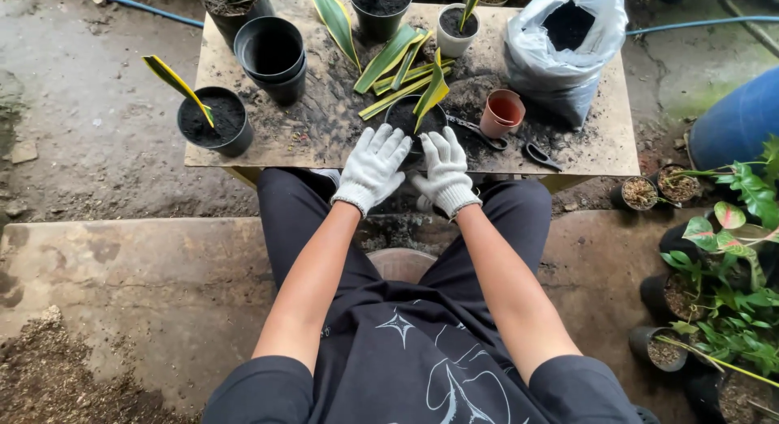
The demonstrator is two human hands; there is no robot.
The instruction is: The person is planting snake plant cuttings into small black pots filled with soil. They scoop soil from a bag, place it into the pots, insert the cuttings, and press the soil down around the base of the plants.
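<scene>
Both hands wear white knit gloves. My left hand (374, 166) and my right hand (444, 169) cup the near sides of a small black pot (406, 116) filled with dark soil, standing at the near edge of a low wooden board (324, 132). A yellow-edged green leaf cutting (432, 90) stands upright in that pot. Loose leaf cuttings (402, 67) lie on the board just behind it. A small terracotta-coloured pot (503, 112) and black-handled scissors (507, 144) sit to the right of the pot.
A soil-filled black pot with a leaf (214, 120) sits at the board's left corner, stacked black pots (272, 55) behind it. A plastic bag of soil (564, 47) stands at the right. Further pots line the back edge. Potted plants (722, 286) crowd the floor at right.
</scene>
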